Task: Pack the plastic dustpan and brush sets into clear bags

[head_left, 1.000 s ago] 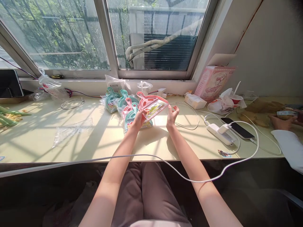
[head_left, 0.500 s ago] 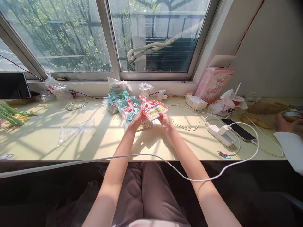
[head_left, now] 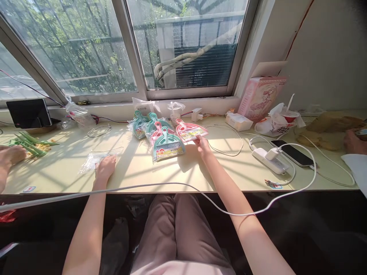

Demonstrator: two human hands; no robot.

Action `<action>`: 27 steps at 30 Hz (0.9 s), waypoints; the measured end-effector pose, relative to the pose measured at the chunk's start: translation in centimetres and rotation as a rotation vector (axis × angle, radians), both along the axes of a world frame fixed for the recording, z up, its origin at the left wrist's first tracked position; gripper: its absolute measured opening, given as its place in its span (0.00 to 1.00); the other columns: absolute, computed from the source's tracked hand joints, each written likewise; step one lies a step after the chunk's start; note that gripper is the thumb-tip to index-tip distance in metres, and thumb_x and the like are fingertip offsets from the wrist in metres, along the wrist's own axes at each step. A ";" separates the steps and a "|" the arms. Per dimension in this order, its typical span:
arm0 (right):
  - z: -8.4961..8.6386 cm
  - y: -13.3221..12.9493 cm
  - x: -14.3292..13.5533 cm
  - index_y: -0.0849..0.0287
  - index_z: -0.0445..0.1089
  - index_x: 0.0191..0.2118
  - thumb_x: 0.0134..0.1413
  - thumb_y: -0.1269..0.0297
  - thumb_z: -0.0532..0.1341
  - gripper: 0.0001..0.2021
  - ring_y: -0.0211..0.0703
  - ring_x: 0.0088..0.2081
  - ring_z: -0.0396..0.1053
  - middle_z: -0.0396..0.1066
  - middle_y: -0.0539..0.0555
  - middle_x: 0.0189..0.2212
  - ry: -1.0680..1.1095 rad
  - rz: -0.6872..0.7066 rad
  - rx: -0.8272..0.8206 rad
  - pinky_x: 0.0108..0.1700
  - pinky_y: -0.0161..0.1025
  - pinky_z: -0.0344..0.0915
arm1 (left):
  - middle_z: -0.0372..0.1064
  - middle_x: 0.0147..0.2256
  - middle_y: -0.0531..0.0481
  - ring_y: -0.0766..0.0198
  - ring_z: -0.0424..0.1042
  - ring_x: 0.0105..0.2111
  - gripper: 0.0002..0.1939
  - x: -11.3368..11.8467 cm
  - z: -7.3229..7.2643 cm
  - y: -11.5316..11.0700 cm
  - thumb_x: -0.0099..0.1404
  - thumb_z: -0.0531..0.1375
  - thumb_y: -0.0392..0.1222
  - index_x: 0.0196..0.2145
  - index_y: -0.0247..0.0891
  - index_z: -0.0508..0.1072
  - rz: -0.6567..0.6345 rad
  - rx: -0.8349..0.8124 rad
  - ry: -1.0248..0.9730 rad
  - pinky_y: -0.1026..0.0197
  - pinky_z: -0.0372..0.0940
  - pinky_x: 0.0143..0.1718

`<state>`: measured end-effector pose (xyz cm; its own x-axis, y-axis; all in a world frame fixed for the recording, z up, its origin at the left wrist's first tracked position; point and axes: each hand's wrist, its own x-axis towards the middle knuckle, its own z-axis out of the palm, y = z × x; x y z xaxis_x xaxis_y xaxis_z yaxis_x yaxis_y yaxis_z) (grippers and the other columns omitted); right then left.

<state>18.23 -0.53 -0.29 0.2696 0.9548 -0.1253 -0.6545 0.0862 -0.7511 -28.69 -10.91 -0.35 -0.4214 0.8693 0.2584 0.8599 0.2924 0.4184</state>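
Pink dustpan pkg. (head_left: 186, 126) is being pinched at near edge by R hand (head_left: 203, 145), prob. to leave its label (head_left: 189, 133) uncovered, right of teal pkg. (head_left: 169, 147) on counter (head_left: 143, 179); clear bag (head_left: 89, 161) is being touched by L hand (head_left: 106, 167), grip unclear.

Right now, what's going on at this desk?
A person's right hand holds a pink dustpan set beside a cluster of teal and pink ones. Their left hand is on a clear plastic bag lying on the desk. At the far left, another person's hands are by some green stalks.
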 end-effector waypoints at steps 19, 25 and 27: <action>0.8 -0.5 0.7 0.55 0.74 0.35 0.53 0.77 0.68 0.09 0.44 0.43 0.83 0.81 0.50 0.31 -0.004 -0.010 -0.001 0.57 0.43 0.81 | 0.74 0.66 0.47 0.49 0.64 0.72 0.28 18.3 7.2 3.3 0.68 0.55 0.31 0.57 0.51 0.83 -0.767 0.255 -0.017 0.35 0.36 0.79; 0.9 -0.2 1.1 0.57 0.74 0.34 0.54 0.81 0.65 0.10 0.40 0.37 0.82 0.80 0.49 0.29 0.071 -0.062 -0.073 0.51 0.39 0.83 | 0.68 0.70 0.43 0.41 0.55 0.76 0.33 15.4 5.9 3.4 0.59 0.55 0.26 0.56 0.50 0.83 -0.719 -0.097 0.078 0.22 0.22 0.73; 0.8 -0.2 1.1 0.57 0.74 0.34 0.54 0.81 0.65 0.10 0.40 0.36 0.82 0.80 0.49 0.29 0.064 -0.047 -0.052 0.50 0.37 0.83 | 0.73 0.67 0.44 0.40 0.57 0.76 0.32 14.1 6.1 3.3 0.59 0.56 0.26 0.54 0.51 0.84 -0.663 -0.101 0.117 0.21 0.24 0.73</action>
<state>19.33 -0.72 0.50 0.3038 0.9330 -0.1931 -0.6972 0.0796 -0.7124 -14.56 -7.62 5.70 0.2345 0.9564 0.1738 0.9089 -0.2792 0.3097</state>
